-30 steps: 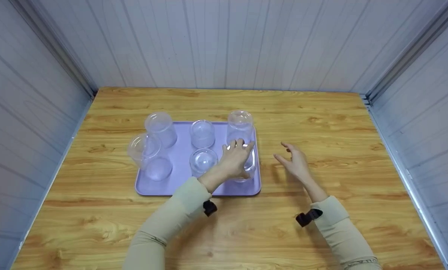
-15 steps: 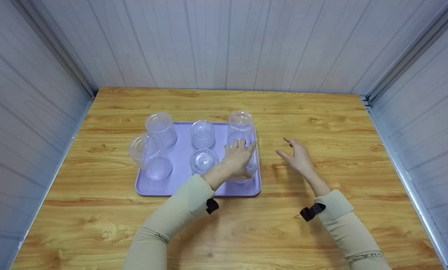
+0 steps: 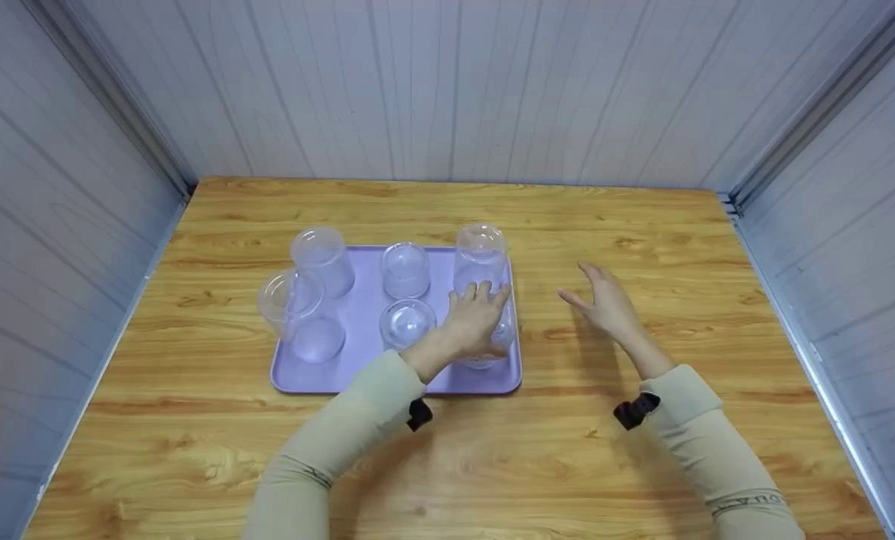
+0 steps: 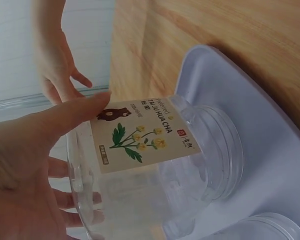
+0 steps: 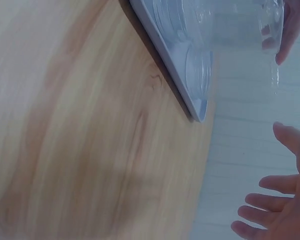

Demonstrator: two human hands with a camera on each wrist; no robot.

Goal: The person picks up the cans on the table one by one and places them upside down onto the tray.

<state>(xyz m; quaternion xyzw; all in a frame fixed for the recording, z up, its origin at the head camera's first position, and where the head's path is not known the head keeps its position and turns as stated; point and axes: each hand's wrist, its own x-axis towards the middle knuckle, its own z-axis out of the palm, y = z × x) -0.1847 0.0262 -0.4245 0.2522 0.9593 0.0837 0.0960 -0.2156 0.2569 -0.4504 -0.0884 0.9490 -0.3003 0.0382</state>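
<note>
My left hand [image 3: 473,322] grips a clear plastic jar [image 4: 140,185] from above, with the thumb on one side and the fingers around the other. The jar stands upside down at the front right of the purple tray [image 3: 361,379], its threaded neck close to the tray surface. A paper label [image 4: 145,135] with yellow flowers and a bear shows on its side in the left wrist view. To the right of the tray, my right hand [image 3: 608,304] hovers over the table with fingers spread and nothing in it; its thumb and fingers [image 5: 277,202] are apart.
Several more clear jars share the tray: one at the back right [image 3: 480,255], two in the middle column, including a front one [image 3: 407,324], and two on the left, including a back one [image 3: 323,259]. The wooden table [image 3: 537,465] is bounded by white panel walls [image 3: 417,90].
My right hand has drawn away from the tray, moving right and slightly farther back. The left hand stays on the jar with almost no movement, and the tray has not shifted.
</note>
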